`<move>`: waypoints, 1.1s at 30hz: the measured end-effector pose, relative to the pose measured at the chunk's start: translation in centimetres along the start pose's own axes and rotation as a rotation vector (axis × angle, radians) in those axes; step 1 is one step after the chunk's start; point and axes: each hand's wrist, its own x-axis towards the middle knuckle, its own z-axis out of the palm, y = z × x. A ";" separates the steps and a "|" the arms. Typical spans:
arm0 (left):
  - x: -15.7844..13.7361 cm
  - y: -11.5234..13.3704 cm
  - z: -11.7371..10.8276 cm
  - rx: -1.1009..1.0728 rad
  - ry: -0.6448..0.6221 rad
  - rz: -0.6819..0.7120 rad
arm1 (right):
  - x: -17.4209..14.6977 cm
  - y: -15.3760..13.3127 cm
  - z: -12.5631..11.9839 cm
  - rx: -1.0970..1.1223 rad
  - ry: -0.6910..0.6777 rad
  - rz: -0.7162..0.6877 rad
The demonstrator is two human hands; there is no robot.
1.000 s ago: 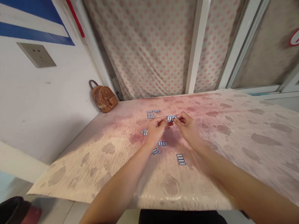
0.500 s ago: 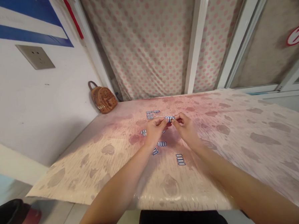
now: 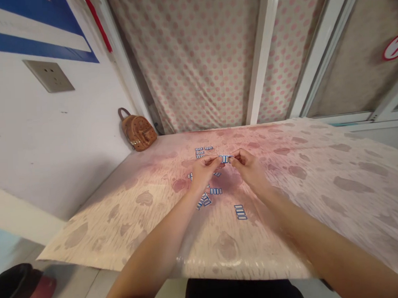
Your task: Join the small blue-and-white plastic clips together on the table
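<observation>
Between the fingertips of both hands, just above the table, is a small white piece with blue edging (image 3: 225,159); its exact kind is too small to make out. My left hand (image 3: 204,172) pinches its left end, and my right hand (image 3: 249,167) grips the right end. Similar blue-edged white pieces lie about on the table: a row (image 3: 216,191) below the hands, an overlapping cluster (image 3: 204,200) near my left forearm, and a slanted group (image 3: 240,212) closer to me. Beyond the left hand sit more small groups (image 3: 199,153). Some pieces beside the left hand are partly hidden by it.
A patterned pinkish cloth (image 3: 321,196) covers the table. At the back left corner, a small brown backpack (image 3: 140,132) leans by the wall with a socket (image 3: 49,76). A dotted curtain (image 3: 194,60) hangs behind. On the floor at left stands a dark-and-red container (image 3: 29,293).
The held piece has turned slightly between my fingers. My left hand and forearm have shifted a little left, uncovering more of the pieces beneath.
</observation>
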 end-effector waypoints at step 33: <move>2.2 0.8 -4.0 0.118 0.218 0.029 | -3.1 1.0 2.7 -0.662 -0.578 0.026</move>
